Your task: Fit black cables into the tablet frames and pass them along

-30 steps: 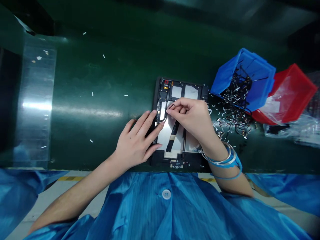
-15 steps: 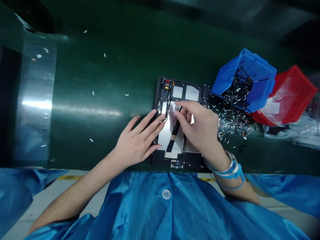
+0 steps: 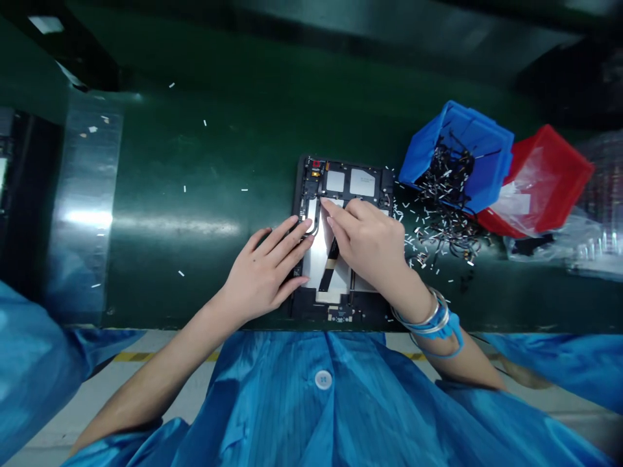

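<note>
An uncovered tablet [image 3: 335, 314], with a black frame, silvery inner plates and a flat black ribbon cable [image 3: 327, 279], lies at the bench's front edge. My left hand [image 3: 265, 275] is spread over its left side, fingertips resting by a thin black cable [image 3: 317, 224] that bends in a loop. Over the middle of the tablet is my right hand [image 3: 372, 243]. Its index fingertip touches the upper end of the thin cable, with the thumb tip a little apart below it. The other right fingers are curled, partly hidden under the hand.
A tilted blue bin [image 3: 487, 155] spills thin black cables [image 3: 452, 227] and small white strips to the right. Behind it stands a red bin [image 3: 559, 188] with clear plastic in it. White scraps dot the green bench [image 3: 204, 162]. Blue sleeves of people show at both sides.
The right index finger has moved down and left onto the upper end of the thin cable. My left hand stays spread on the tablet. The whole view has shifted slightly.
</note>
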`<state>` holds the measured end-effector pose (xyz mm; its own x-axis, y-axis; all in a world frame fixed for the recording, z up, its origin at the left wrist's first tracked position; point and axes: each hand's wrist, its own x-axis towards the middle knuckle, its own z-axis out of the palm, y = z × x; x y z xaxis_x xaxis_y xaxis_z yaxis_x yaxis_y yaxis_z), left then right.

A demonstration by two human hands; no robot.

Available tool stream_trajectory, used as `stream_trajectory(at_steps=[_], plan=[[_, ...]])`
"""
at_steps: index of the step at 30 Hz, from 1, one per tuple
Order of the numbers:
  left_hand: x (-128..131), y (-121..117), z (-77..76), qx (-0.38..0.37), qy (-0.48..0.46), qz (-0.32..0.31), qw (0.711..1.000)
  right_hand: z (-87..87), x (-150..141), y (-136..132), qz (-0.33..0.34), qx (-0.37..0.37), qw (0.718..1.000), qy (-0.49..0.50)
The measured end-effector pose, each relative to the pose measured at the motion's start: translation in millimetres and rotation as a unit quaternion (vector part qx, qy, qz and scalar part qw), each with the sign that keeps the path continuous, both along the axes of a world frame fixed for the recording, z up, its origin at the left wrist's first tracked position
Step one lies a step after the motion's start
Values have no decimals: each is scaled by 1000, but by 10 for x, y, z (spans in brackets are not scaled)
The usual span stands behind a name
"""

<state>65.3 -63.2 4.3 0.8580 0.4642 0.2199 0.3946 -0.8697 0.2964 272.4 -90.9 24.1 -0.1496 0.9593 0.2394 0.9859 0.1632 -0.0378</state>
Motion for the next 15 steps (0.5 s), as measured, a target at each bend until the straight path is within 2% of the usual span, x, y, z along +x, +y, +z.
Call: stream_trajectory(at_steps=[3,7,9,11,13,15], plan=[[-64,-58,9,-69,-62,33,995,96,101,-213,-42,23,998,39],[-159,-291,-8,-115,-103,176,972,99,263,-701,-178,26,978,103],[-167,-442,-32,-129,-85,210,965,48,296,-882,-238,2,963,125],[-143,-574,-44,-163,-98,210,959,6,285,-965,-271,-51,946,168],[-107,-665,-25,-224,-146,223,937,3,246,-963,-282,-108,923,239],[-80,-707,34,-319,-197,259,890,38,197,-922,-283,-137,892,324]])
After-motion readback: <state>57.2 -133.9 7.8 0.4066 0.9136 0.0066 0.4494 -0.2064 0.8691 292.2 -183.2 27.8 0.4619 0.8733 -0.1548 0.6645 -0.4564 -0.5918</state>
